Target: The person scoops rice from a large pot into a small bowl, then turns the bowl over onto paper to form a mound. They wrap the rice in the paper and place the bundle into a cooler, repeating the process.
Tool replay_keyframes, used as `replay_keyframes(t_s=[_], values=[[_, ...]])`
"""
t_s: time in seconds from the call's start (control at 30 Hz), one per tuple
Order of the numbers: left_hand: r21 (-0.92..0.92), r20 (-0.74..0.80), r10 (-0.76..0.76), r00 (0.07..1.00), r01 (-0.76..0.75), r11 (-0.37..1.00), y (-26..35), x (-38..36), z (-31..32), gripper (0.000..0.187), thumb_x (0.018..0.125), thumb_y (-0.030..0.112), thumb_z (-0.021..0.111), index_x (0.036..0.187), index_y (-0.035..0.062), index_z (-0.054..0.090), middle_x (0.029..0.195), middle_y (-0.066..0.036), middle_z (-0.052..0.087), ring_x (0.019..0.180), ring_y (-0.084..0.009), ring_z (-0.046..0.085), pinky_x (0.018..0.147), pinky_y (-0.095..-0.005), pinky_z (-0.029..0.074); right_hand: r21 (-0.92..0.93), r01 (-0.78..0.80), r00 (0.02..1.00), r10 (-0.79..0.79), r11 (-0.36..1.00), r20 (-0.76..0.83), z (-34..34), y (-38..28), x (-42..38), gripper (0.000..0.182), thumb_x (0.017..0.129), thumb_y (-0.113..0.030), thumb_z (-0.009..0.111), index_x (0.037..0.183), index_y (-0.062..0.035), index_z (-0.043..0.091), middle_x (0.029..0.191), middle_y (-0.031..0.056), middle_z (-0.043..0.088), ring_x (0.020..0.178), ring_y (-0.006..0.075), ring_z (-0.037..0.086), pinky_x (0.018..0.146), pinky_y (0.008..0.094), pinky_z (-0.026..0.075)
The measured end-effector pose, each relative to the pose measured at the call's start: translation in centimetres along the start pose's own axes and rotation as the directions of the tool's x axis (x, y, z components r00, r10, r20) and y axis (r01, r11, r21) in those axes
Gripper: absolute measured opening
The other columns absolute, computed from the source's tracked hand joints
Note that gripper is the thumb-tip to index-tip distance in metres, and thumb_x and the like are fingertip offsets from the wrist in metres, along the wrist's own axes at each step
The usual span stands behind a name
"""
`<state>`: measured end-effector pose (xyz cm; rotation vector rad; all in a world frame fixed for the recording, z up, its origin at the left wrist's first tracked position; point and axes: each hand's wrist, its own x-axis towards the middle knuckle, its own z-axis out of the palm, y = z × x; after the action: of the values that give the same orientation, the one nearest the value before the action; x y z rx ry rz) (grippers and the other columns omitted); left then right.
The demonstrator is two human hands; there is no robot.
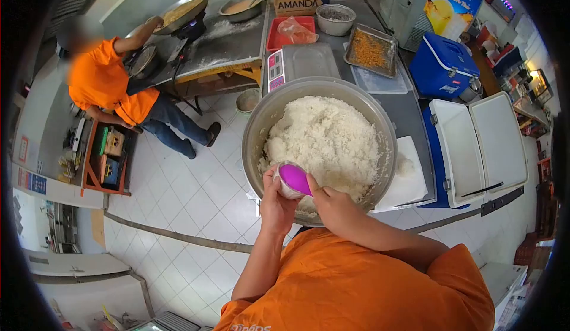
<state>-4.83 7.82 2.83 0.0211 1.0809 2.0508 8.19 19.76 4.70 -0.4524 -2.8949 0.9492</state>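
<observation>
A large round metal pot (252, 136) stands before me, heaped with cooked white rice (323, 132). Over its near left side, my left hand (276, 209) is closed around a small whitish cup (285, 190). My right hand (336, 207) grips the handle of a purple rice paddle (294, 177). The paddle's broad end lies over the mouth of the cup and hides most of what is inside.
Behind the pot sits a scale (309, 62); a tray of orange-brown crumbs (372, 49) and a grey bowl (335, 27) are farther back. An open white-lined cooler (457, 147) stands right. A co-worker in orange (110, 73) handles a wok (184, 13) at left.
</observation>
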Motion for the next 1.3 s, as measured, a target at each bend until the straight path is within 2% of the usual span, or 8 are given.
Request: replay_keyframes(t_s=[0.3, 0.57, 0.67, 0.77, 0.83, 0.9, 1.0, 1.3], values=[[-0.108, 0.175, 0.119, 0.977, -0.101, 0.989, 0.3, 1.4, -1.5, 0.044, 0.099, 0.03, 0.051, 0.141, 0.0184, 0.045, 0.143, -0.004, 0.055, 0.134, -0.0253, 0.055, 0.106, -0.0535, 0.05, 0.688, -0.158, 0.986, 0.146, 0.708, 0.075, -4.5, 1.5, 2.0, 0.051, 0.102, -0.006, 0.054, 0.152, -0.0039, 0.05, 0.108, 0.0277, 0.072, 0.096, 0.0388, 0.072, 0.081, 0.0476, 0.056], [-0.085, 0.078, 0.027, 0.997, -0.02, 0.996, 0.0, 1.0, -2.8, 0.044, 0.101, 0.029, 0.045, 0.144, 0.0193, 0.043, 0.144, -0.009, 0.054, 0.132, -0.027, 0.055, 0.107, -0.0531, 0.048, 0.133, -0.074, 0.957, 0.033, 0.988, 0.287, -5.4, 5.9, 6.6, 0.04, 0.104, -0.021, 0.061, 0.139, -0.0016, 0.063, 0.129, 0.026, 0.069, 0.116, 0.0365, 0.071, 0.101, 0.0417, 0.053], [-0.252, 0.143, 0.108, 0.984, -0.07, 0.965, 0.4, 0.4, -1.1, 0.055, 0.104, 0.039, 0.039, 0.154, 0.0171, 0.042, 0.153, -0.012, 0.051, 0.141, -0.0346, 0.051, 0.113, -0.0578, 0.045, -0.034, -0.128, 0.922, 0.132, 0.991, 0.365, -5.4, 6.0, 6.1, 0.071, 0.095, -0.037, 0.075, 0.152, -0.0022, 0.05, 0.135, 0.0262, 0.066, 0.124, 0.0376, 0.066, 0.107, 0.0438, 0.05], [-0.399, 0.237, 0.134, 0.962, -0.029, 0.916, -0.5, 0.1, 1.4, 0.063, 0.106, 0.042, 0.032, 0.16, 0.0092, 0.035, 0.162, -0.019, 0.043, 0.147, -0.0448, 0.044, 0.117, -0.0631, 0.042, 0.003, 0.329, 0.93, -0.323, 0.944, -0.176, -3.9, 3.5, 5.5, 0.118, 0.077, -0.037, 0.093, 0.165, -0.0059, 0.021, 0.147, 0.026, 0.057, 0.134, 0.0378, 0.058, 0.114, 0.0448, 0.044], [-0.364, 0.254, 0.031, 0.967, 0.066, 0.929, -2.5, 0.1, 2.4, 0.064, 0.107, 0.045, 0.03, 0.159, 0.008, 0.037, 0.162, -0.017, 0.043, 0.145, -0.0466, 0.046, 0.116, -0.0605, 0.043, 0.655, 0.321, 0.947, -0.213, 0.684, -0.241, -3.5, 3.8, 5.2, 0.146, 0.065, -0.031, 0.101, 0.167, -0.0115, -0.003, 0.148, 0.0267, 0.052, 0.137, 0.0376, 0.054, 0.111, 0.0472, 0.046], [-0.572, 0.381, 0.027, 0.924, 0.213, 0.792, -4.0, 0.3, 4.2, 0.061, 0.109, 0.042, 0.033, 0.16, 0.0083, 0.034, 0.16, -0.02, 0.045, 0.138, -0.0425, 0.054, 0.11, -0.0538, 0.05, 0.675, 0.372, 0.923, -0.179, 0.638, -0.339, -5.1, 5.7, 4.5, 0.146, 0.065, -0.025, 0.101, 0.166, -0.0108, -0.003, 0.145, 0.0259, 0.054, 0.135, 0.0353, 0.056, 0.111, 0.0459, 0.047], [0.378, -0.019, 0.227, 0.974, -0.203, 0.903, -5.6, -1.0, 9.0, 0.056, 0.109, 0.039, 0.052, 0.152, 0.0064, 0.038, 0.136, -0.021, 0.06, 0.102, -0.0227, 0.067, 0.08, -0.0335, 0.055, 0.685, 0.438, 0.863, -0.059, 0.582, -0.502, -8.1, 12.0, 3.8, 0.144, 0.067, -0.017, 0.1, 0.165, -0.0098, -0.005, 0.141, 0.0241, 0.057, 0.131, 0.032, 0.059, 0.111, 0.044, 0.047], [0.714, 0.54, -0.519, 0.662, -0.033, 0.7, -22.2, -0.7, 18.1, 0.023, 0.105, 0.02, 0.064, 0.122, 0.0048, 0.061, 0.105, -0.004, 0.067, 0.1, -0.0155, 0.065, 0.087, -0.0304, 0.052, 0.323, -0.102, 0.75, 0.286, 0.941, -0.597, -12.7, 41.4, 3.7, 0.136, 0.062, -0.011, 0.097, 0.165, -0.0099, 0.009, 0.122, 0.0176, 0.066, 0.118, 0.0363, 0.065, 0.107, 0.0459, 0.049]])
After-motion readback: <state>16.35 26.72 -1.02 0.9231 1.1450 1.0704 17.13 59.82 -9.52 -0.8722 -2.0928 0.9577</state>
